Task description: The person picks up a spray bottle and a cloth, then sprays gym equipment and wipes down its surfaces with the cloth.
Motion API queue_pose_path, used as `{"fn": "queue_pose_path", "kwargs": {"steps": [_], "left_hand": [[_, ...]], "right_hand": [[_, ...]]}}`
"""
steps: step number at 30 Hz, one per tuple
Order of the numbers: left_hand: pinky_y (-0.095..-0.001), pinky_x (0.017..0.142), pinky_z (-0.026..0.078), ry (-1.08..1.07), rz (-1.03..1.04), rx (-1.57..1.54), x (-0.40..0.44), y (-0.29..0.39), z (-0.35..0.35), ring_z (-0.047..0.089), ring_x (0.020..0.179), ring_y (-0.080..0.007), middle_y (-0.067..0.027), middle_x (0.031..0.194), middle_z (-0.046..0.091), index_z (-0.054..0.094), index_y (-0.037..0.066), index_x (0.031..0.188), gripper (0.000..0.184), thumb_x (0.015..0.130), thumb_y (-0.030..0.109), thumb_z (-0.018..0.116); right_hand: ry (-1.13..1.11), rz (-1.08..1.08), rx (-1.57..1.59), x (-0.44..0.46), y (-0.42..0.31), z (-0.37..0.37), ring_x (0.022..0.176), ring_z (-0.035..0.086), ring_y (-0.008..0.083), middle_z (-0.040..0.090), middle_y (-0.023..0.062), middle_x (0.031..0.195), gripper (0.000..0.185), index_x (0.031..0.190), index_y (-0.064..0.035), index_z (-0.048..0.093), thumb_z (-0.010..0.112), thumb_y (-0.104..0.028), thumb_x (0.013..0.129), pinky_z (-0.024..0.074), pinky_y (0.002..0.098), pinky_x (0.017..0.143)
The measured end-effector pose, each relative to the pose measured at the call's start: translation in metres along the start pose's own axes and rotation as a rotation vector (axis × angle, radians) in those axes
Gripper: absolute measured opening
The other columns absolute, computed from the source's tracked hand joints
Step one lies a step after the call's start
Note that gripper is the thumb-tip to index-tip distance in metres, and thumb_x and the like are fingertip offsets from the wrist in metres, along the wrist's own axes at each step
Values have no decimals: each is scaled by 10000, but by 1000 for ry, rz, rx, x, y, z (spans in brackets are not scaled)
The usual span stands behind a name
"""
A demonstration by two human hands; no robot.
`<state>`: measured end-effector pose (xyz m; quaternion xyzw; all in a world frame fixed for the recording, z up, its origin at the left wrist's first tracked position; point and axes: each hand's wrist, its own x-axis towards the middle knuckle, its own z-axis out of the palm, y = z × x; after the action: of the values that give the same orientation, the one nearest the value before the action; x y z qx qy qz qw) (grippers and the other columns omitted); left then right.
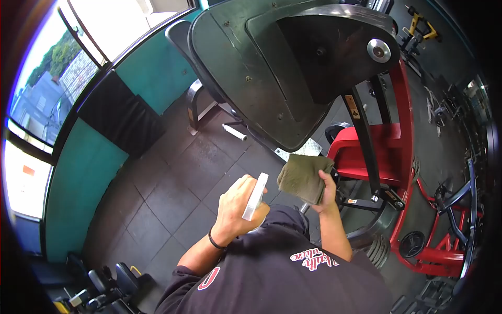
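Note:
My left hand [232, 208] is closed around a spray bottle with a white trigger head [255, 197]; the bottle's body is mostly hidden beneath the fist. A folded olive-green cloth [302, 179] rests in my right hand [328, 192], the thumb pressed on its edge. Both hands are in front of my chest, the bottle to the left of the cloth and apart from it. Just beyond them looms the large dark padded back panel [261, 68] of a gym machine, touched by neither hand.
The machine's red frame [405, 157] and black lever arm [362, 138] stand to the right. Dark floor tiles [157, 214] stretch left to a teal wall [78, 186] below windows. A white-gripped handle [234, 132] sits low ahead. More equipment [117, 280] stands at lower left.

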<state>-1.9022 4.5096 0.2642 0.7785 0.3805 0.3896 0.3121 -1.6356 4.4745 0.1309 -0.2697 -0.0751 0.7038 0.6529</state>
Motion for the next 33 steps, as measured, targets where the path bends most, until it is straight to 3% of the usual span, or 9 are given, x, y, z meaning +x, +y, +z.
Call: {"fn": "queue_pose_path", "kwargs": {"steps": [4,14,17,21,22,26,29,31,33], "left_hand": [[-397,660,517,-84,-167,136,3,-5,21,613,749,-321,-97,799,578,590,87,816,204,625,95,659],[-391,676,519,-147,-189,233,0,-3,46,622,751,-325,-107,810,591,626,75,858,264,595,77,646],[-388,674,516,-60,-162,210,0,-2,46,616,750,-334,-110,816,595,632,75,871,287,585,69,651],[-335,657,497,103,-134,92,0,0,36,606,710,-264,-104,825,595,654,27,949,344,612,-24,614],[-307,660,494,123,-93,110,-1,-2,33,602,709,-208,-92,851,611,650,-1,1005,383,630,-56,594],[-286,689,514,260,-121,88,3,4,20,614,743,-172,-82,924,647,647,-18,1090,455,643,-76,582],[-339,640,497,357,-91,37,17,16,15,602,671,-277,-123,825,615,652,1,928,295,638,-33,603],[-337,639,494,339,-80,13,21,17,12,596,669,-272,-127,820,611,654,-3,933,308,631,-31,606],[-333,638,492,319,-57,-13,26,16,9,594,668,-264,-123,817,606,656,-5,940,316,630,-31,606]], "right_hand": [[55,-23,-87,5,-50,-4,1256,590,338,596,160,1383,548,1403,-45,518,561,-353,952,445,522,1089],[85,-18,-109,34,-94,-30,1176,634,329,654,143,1295,516,1345,-53,572,588,-382,948,462,507,1060],[97,-31,-133,29,-95,-28,1199,620,334,637,155,1320,530,1363,-45,554,577,-378,951,454,506,1070],[-13,-89,-100,30,-89,-23,1264,581,329,584,181,1389,556,1415,-27,499,553,-341,960,434,500,1093],[-66,-125,-123,30,-87,-16,1304,552,322,552,188,1425,550,1445,-10,456,526,-280,971,403,481,1128],[-123,-462,-266,57,-70,32,1350,510,325,521,188,1452,547,1456,45,420,513,-206,979,355,433,1167],[-156,-848,-807,103,-55,65,1409,397,399,419,248,1505,655,1496,84,317,550,-194,951,288,461,1177],[-158,-1102,-1174,132,-44,88,1448,321,449,351,288,1541,737,1523,110,249,574,-186,933,244,481,1184],[-234,-1330,-1296,135,-47,149,1483,232,497,270,332,1575,837,1547,113,187,605,-202,893,214,529,1184]]}}
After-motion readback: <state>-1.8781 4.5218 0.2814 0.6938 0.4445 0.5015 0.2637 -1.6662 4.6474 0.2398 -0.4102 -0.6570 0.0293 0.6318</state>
